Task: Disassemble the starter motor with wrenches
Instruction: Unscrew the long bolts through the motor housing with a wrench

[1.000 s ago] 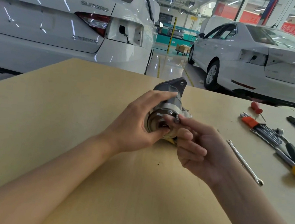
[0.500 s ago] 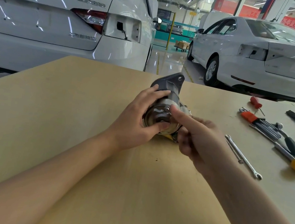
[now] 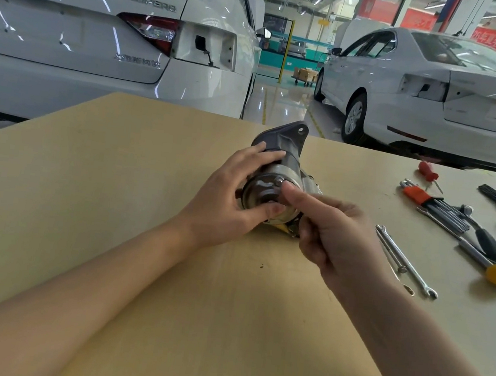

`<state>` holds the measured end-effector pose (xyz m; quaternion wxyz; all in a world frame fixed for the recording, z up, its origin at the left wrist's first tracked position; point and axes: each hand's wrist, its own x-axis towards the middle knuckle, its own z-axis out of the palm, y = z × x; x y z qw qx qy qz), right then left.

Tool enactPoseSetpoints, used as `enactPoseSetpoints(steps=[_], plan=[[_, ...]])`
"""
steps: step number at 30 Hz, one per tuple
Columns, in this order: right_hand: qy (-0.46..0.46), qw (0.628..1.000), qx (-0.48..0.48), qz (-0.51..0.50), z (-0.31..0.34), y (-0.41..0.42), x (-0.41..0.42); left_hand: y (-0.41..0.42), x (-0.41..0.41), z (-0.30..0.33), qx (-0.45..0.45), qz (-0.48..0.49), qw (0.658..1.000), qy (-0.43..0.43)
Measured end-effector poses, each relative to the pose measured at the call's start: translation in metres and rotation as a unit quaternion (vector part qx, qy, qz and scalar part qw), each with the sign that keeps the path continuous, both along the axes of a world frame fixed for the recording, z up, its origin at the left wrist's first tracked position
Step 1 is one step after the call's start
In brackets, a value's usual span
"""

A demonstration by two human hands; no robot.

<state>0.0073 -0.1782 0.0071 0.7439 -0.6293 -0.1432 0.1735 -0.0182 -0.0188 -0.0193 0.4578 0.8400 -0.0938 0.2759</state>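
My left hand point(image 3: 227, 198) grips the grey metal cylindrical starter motor point(image 3: 275, 178) near the middle of the tan wooden tabletop point(image 3: 117, 188) — dark flanged nose toward the far edge, shiny round end cap facing me. My right hand point(image 3: 328, 231) points one finger at a small bolt head point(image 3: 279, 181) on the cap, other fingers curled, holding nothing.

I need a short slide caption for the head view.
Left hand grips the starter motor on the table; right hand touches its end-cap bolt.
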Motion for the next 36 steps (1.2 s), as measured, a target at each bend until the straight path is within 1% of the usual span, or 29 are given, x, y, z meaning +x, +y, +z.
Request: enactPoseSetpoints(steps=[1, 2, 3, 5, 7, 9, 11, 13, 18, 21, 25, 27, 29, 31, 33, 36], plan=[[-0.016, 1.000, -0.001, -0.014, -0.001, -0.001, 0.000, -0.001, 0.000, 0.000, -0.016, -0.002, 1.000, 0.006], [-0.018, 1.000, 0.003, -0.015, -0.002, -0.001, -0.001, -0.002, 0.001, 0.000, -0.054, -0.007, 0.998, 0.021], [-0.010, 1.000, 0.007, -0.008, -0.002, -0.001, -0.001, -0.003, 0.002, 0.000, -0.116, -0.013, 0.992, 0.047], [0.028, 0.999, 0.014, 0.030, -0.001, -0.001, -0.002, -0.003, 0.005, 0.000, -0.234, -0.022, 0.964, 0.120], [0.091, 0.990, 0.057, 0.093, 0.000, -0.002, -0.003, 0.001, 0.011, -0.001, -0.295, -0.071, 0.936, 0.181], [0.135, 0.974, 0.122, 0.137, 0.001, -0.001, -0.003, 0.003, 0.012, 0.000, -0.307, -0.139, 0.915, 0.221], [0.148, 0.968, 0.147, 0.141, 0.002, 0.000, -0.002, 0.005, 0.012, -0.001, -0.308, -0.167, 0.907, 0.234], [0.141, 0.974, 0.128, 0.124, 0.002, 0.001, -0.001, 0.004, 0.013, -0.002, -0.316, -0.175, 0.903, 0.231], [0.061, 0.997, 0.021, 0.048, 0.003, 0.002, -0.001, -0.003, 0.019, -0.006, -0.387, -0.193, 0.880, 0.196], [0.049, 0.998, 0.031, 0.009, 0.002, 0.001, 0.000, -0.004, 0.023, -0.008, -0.423, -0.198, 0.864, 0.189], [0.056, 0.998, 0.021, 0.014, 0.002, 0.000, -0.002, -0.003, 0.028, -0.010, -0.428, -0.191, 0.866, 0.176], [0.088, 0.994, 0.029, 0.050, 0.003, -0.001, -0.002, -0.002, 0.029, -0.011, -0.424, -0.194, 0.867, 0.177], [0.126, 0.983, 0.074, 0.110, 0.004, -0.001, -0.003, -0.003, 0.028, -0.010, -0.417, -0.194, 0.871, 0.170], [0.146, 0.972, 0.122, 0.139, 0.005, 0.001, -0.002, -0.004, 0.028, -0.008, -0.418, -0.188, 0.874, 0.161], [0.139, 0.973, 0.125, 0.134, 0.004, 0.002, 0.000, -0.003, 0.028, -0.008, -0.419, -0.189, 0.875, 0.152], [0.066, 0.994, 0.050, 0.078, 0.002, 0.002, 0.000, -0.003, 0.027, -0.008, -0.414, -0.188, 0.878, 0.147]])
